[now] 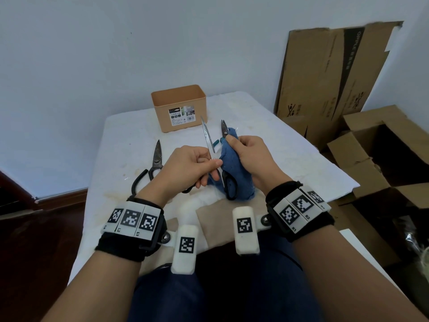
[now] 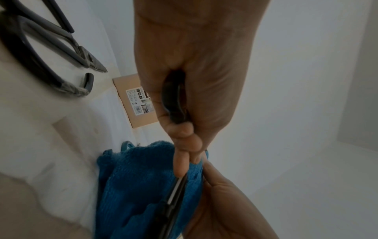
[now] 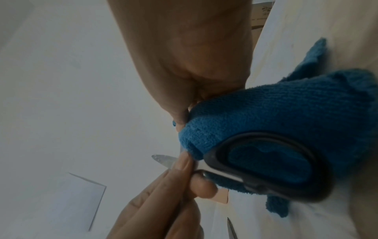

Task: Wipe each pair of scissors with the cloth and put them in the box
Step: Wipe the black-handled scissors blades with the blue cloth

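A pair of black-handled scissors (image 1: 207, 135) is held above the white table with its blades spread. My left hand (image 1: 210, 170) grips one handle and pinches near the pivot; that handle (image 2: 174, 103) shows between the fingers. My right hand (image 1: 234, 147) grips the blue cloth (image 1: 234, 168) wrapped round the other blade, whose tip (image 1: 224, 127) sticks out above it. The second handle loop (image 3: 266, 161) lies against the cloth (image 3: 286, 113). The tan box (image 1: 178, 108) stands open behind. Another pair of dark scissors (image 1: 155, 163) lies to the left on the table.
A teal-handled item (image 1: 216, 143) lies on the table behind the cloth, mostly hidden. Flattened and open cardboard boxes (image 1: 325, 77) stand to the right beyond the table's edge. The wall is close behind the tan box. Dark floor lies at the left.
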